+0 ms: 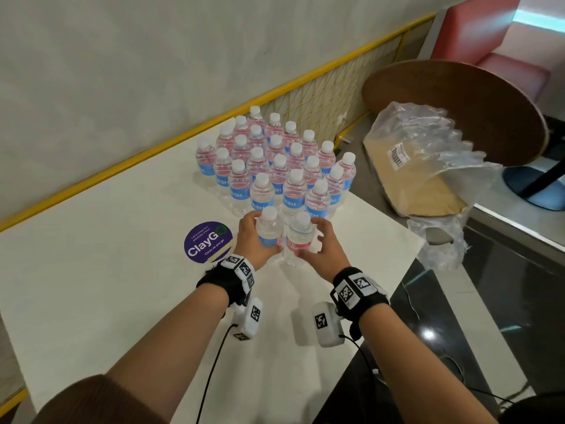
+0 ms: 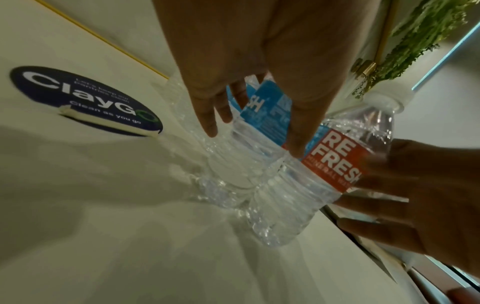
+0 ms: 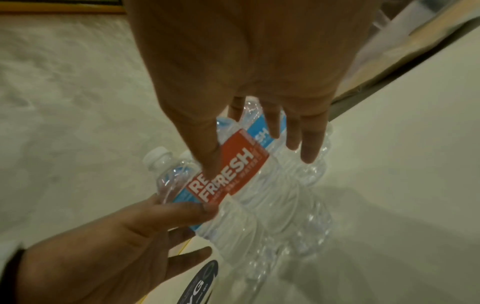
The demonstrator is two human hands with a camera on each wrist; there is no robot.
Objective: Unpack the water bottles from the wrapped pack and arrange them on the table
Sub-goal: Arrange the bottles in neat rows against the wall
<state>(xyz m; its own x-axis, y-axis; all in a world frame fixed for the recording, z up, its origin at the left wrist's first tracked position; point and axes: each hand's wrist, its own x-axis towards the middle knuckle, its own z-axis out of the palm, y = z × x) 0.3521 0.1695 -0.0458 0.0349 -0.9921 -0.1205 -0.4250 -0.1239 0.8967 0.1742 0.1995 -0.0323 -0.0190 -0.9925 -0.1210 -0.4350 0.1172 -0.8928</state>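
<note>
Two small clear water bottles with white caps stand side by side on the white table (image 1: 122, 240), in front of a block of several upright bottles (image 1: 275, 160). My left hand (image 1: 255, 240) grips the left bottle (image 1: 269, 231) around its label. My right hand (image 1: 321, 243) wraps the right bottle (image 1: 301, 237), thumb on its red label (image 3: 244, 162) and fingers on the far side. The left wrist view shows my left hand (image 2: 254, 127) over the blue-labelled bottle (image 2: 262, 115), with the red-labelled bottle (image 2: 337, 164) beside it. The torn plastic wrap (image 1: 428, 142) lies off the table to the right.
A round purple ClayGo sticker (image 1: 208, 243) sits on the table left of my hands. A cardboard tray (image 1: 412, 185) lies under the wrap on a bench, beside a round wooden table (image 1: 458, 102). A yellow rail (image 1: 153, 151) borders the table's far edge; its right edge drops to dark floor.
</note>
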